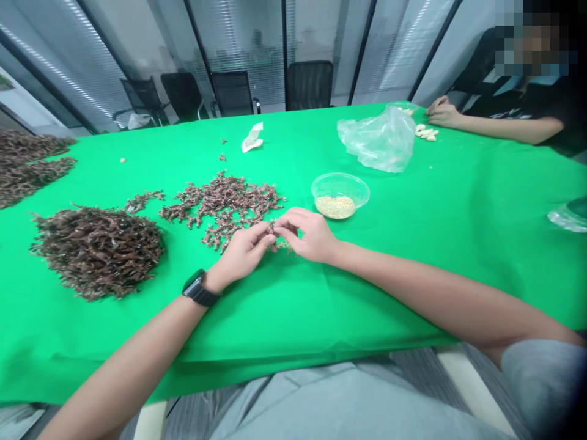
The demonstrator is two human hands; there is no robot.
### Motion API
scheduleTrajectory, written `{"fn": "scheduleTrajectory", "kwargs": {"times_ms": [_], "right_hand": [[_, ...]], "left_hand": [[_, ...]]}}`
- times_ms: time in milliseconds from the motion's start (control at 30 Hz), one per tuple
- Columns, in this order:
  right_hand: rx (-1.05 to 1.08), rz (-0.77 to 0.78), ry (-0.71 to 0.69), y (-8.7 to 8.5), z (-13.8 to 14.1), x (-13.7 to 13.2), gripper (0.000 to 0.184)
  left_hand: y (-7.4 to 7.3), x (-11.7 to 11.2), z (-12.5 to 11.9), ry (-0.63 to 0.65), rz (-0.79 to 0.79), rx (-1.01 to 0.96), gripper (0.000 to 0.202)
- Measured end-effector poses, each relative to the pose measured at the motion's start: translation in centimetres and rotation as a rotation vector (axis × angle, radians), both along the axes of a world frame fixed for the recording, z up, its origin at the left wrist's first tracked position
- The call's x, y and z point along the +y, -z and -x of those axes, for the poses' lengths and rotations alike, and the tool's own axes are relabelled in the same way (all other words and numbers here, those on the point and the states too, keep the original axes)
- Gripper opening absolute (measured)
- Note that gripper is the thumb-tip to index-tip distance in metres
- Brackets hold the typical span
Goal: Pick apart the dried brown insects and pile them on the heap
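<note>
My left hand [245, 253], with a black watch on its wrist, pinches a small brown knobbly dried sprig [271, 227]. The fingertips of my right hand [309, 235] close on the same sprig from the other side. Just beyond my hands spreads a loose heap of similar brown sprigs [229, 198]. A few small yellowish bits [285, 246] lie on the cloth under my fingers. Beyond my right hand stands a clear plastic bowl [355, 182] with small tan grains or seeds [336, 206] in its bottom.
A large mound of brown sprigs [98, 250] sits at the left, with more piles [32, 162] farther off. A crumpled plastic bag [380, 137], a white paper scrap [252, 138] and pale pieces [426, 132] lie on the green cloth [367, 305]. Another person's hands [444, 113] rest at the far right.
</note>
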State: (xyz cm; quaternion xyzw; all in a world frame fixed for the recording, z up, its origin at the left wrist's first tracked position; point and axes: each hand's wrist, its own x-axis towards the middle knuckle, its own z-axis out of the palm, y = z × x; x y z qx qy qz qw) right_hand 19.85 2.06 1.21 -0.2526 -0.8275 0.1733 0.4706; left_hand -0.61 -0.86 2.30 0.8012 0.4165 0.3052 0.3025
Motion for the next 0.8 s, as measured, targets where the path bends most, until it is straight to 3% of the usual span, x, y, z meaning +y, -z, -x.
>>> {"fn": "scheduleTrajectory", "kwargs": {"times_ms": [300,800], "right_hand": [[0.148,0.489,0.000,-0.38,0.43,-0.19,0.016],[0.116,0.547,-0.068,-0.72,0.28,0.03,0.021]], "left_hand": [[-0.14,-0.09,0.05,-0.001,-0.062,0.027,0.036],[-0.04,0.13,0.20,-0.019,-0.092,0.026,0.033]]}}
